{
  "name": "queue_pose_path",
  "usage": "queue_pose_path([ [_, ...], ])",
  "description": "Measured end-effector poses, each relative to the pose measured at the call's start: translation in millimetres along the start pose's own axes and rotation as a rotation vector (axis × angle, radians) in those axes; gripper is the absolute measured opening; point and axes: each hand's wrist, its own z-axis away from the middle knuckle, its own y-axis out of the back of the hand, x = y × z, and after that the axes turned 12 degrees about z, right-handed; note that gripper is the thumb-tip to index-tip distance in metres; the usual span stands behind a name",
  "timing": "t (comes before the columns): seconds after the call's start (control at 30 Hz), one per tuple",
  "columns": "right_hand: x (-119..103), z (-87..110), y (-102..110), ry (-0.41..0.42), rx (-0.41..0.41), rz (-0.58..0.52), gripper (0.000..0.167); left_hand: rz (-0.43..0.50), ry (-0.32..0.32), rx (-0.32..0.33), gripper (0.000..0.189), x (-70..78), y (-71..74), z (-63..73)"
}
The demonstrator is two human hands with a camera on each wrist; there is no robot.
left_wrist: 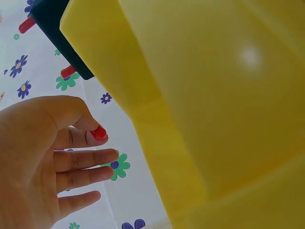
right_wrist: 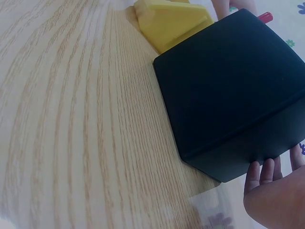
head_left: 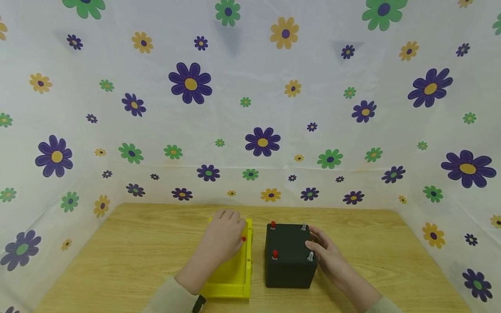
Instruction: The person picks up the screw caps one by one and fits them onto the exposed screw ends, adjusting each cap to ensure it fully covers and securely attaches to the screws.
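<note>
A black box (head_left: 287, 248) with toggle switches on its top stands on the table. Two of its levers carry red caps (head_left: 275, 254) on the left side; the two levers (head_left: 311, 257) on the right side are bare silver. My right hand (head_left: 330, 256) holds the box at its right side, thumb at the top edge, fingers (right_wrist: 268, 169) against the side wall. Over the yellow bin (head_left: 247, 278), left of the box, my left hand (head_left: 224, 234) pinches a small red cap (left_wrist: 99, 132) between thumb and index finger. Its other fingers are extended.
The wood table (head_left: 156, 243) runs to a white sheet (head_left: 235, 187) with printed flowers, which rises at the back and both sides. A narrow strip of table lies between bin and box. A dark band (head_left: 198, 303) shows by the left sleeve.
</note>
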Motion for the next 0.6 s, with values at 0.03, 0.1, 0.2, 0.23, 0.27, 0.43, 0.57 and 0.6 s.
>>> queue_pose_path([
  [0.03, 0.2, -0.2, 0.2, -0.001, 0.002, -0.002, 0.063, -0.002, -0.003, 0.0, 0.029, 0.4, 0.2, -0.1],
  [0.1, 0.5, -0.5, 0.7, 0.0, 0.004, -0.004, 0.064, -0.005, -0.011, 0.006, 0.032, 1.3, 0.7, -0.5],
  [0.2, 0.3, -0.8, 1.3, 0.005, 0.003, -0.003, 0.063, -0.017, -0.023, 0.015, 0.034, 2.4, 1.5, -1.0],
  [0.23, 0.2, -0.7, 1.4, 0.006, 0.001, 0.001, 0.063, -0.021, -0.027, 0.016, 0.035, 2.8, 1.8, -1.1],
  [0.27, 0.0, -0.6, 1.5, 0.008, 0.0, 0.005, 0.063, -0.025, -0.031, 0.015, 0.036, 3.2, 2.4, -1.2],
  [0.43, -0.3, 0.4, 1.2, 0.005, -0.004, 0.024, 0.063, -0.049, -0.063, 0.038, 0.029, 5.6, 5.1, -0.3],
  [0.57, 0.3, 0.4, 0.6, 0.008, -0.006, 0.02, 0.064, -0.066, -0.083, 0.072, 0.021, 8.2, 7.2, 0.6],
  [0.6, 0.4, 0.4, 0.6, 0.01, -0.005, 0.019, 0.064, -0.069, -0.087, 0.074, 0.02, 9.2, 8.1, 0.5],
])
